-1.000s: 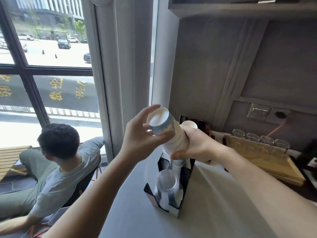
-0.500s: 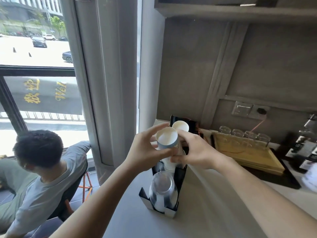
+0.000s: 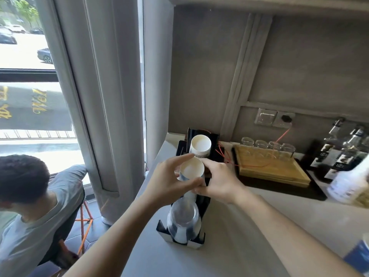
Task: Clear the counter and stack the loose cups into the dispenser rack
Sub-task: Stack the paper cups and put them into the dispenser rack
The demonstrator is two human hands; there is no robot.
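Note:
A black dispenser rack (image 3: 205, 204) stands on the pale counter (image 3: 249, 236) near its left edge. A stack of white paper cups with blue print (image 3: 191, 170) stands upright in the rack's middle slot. My left hand (image 3: 167, 182) grips its top from the left, and my right hand (image 3: 217, 182) holds it from the right. Behind it another white cup stack (image 3: 200, 146) fills the rear slot. In the front slot sits a stack of clear plastic cups (image 3: 183, 222).
A wooden tray (image 3: 273, 170) with several upturned glasses stands by the back wall, with bottles (image 3: 339, 148) to its right. A white bottle (image 3: 351, 182) and a blue cup (image 3: 359, 258) sit at the right edge. A person (image 3: 26, 206) sits below the counter on the left.
The white cup stack has gone from tilted above the rack to upright and lower in the middle slot. Both hands came down with it, and the view shifted right.

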